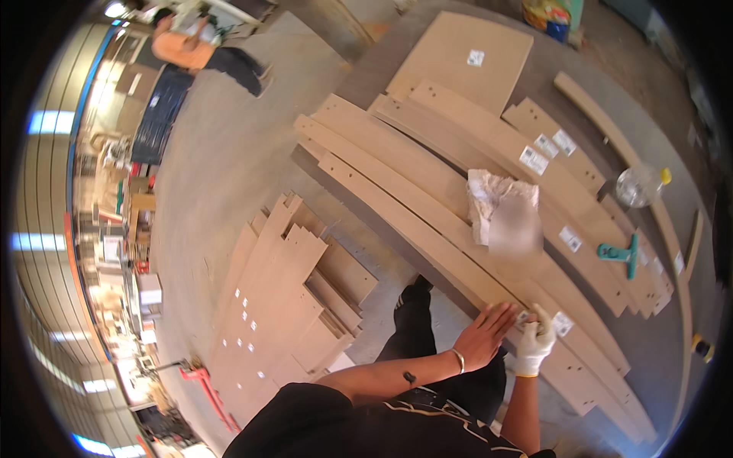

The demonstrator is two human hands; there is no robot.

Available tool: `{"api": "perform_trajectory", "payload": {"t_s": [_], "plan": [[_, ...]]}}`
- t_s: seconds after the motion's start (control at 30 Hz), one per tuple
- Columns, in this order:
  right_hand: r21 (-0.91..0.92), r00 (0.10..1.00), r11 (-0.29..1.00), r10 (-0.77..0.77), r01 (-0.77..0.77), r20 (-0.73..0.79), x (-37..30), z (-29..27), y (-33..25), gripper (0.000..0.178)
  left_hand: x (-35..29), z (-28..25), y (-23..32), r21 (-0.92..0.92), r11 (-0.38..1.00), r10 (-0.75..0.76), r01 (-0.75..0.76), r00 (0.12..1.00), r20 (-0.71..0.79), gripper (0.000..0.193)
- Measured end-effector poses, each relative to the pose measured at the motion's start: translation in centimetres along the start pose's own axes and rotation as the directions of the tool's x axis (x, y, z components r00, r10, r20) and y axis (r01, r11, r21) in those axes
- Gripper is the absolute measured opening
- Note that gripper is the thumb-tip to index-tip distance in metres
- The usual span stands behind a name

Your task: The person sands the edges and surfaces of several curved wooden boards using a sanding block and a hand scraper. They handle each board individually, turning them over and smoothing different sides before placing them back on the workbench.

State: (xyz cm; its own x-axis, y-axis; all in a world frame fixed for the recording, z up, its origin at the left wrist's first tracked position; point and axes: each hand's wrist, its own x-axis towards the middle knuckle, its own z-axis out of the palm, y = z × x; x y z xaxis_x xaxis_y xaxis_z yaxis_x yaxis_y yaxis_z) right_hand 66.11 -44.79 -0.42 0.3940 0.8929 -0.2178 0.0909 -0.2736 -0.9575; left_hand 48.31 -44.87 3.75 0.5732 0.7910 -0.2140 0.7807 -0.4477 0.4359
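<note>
Fingers first: the bare left hand (487, 334) has its fingers stretched out and lying together, flat on the long tan board (405, 212) nearest the body. Right beside it, the gloved right hand (536, 343) has one finger up and the rest curled in; whether anything is pinched there, I can't tell from here. And look, a small white label (521, 317) sits on the boards right between the two hands, with another sticker (563, 324) just past the glove.

My call: this is the labelling step, a sticker being set or smoothed down. If so, the next move calls for a steady left palm and a firm rub across the paper, with no crease at its corners.

Now the table (557, 65), dark topped and loaded: overlapping tan boards, a crumpled white cloth (496, 187) lying over them, a green scraper (630, 256), a clear bottle (637, 187) with a yellow cap, and a tape measure (701, 349) out at the far right.

Over to the left, a big stack of cut panels (259, 305), a red metal frame (202, 382) near it, bare concrete floor (229, 153), crowded shelves along the wall, and a co-worker in orange (183, 49) at the back.
</note>
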Motion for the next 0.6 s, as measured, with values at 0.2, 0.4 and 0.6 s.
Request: {"api": "perform_trajectory", "payload": {"t_s": [0.2,0.4,0.6], "plan": [[-0.054,0.9,0.987,0.161,-0.152,0.406,3.0,-2.5,-2.8,0.037,-0.9,2.1,5.5,-0.055,0.984,-0.166,0.171,0.983,0.079,0.08],[-0.123,0.805,0.992,0.092,-0.023,0.587,5.2,-2.1,-5.9,0.033,-0.9,4.0,6.1,-0.08,0.945,-0.326,0.317,0.929,-0.174,0.084],[-0.336,0.703,0.861,-0.036,0.383,0.71,5.9,-0.2,-9.5,0.028,0.6,6.5,8.7,-0.559,0.724,-0.661,0.404,0.637,-0.396,0.085]]}}
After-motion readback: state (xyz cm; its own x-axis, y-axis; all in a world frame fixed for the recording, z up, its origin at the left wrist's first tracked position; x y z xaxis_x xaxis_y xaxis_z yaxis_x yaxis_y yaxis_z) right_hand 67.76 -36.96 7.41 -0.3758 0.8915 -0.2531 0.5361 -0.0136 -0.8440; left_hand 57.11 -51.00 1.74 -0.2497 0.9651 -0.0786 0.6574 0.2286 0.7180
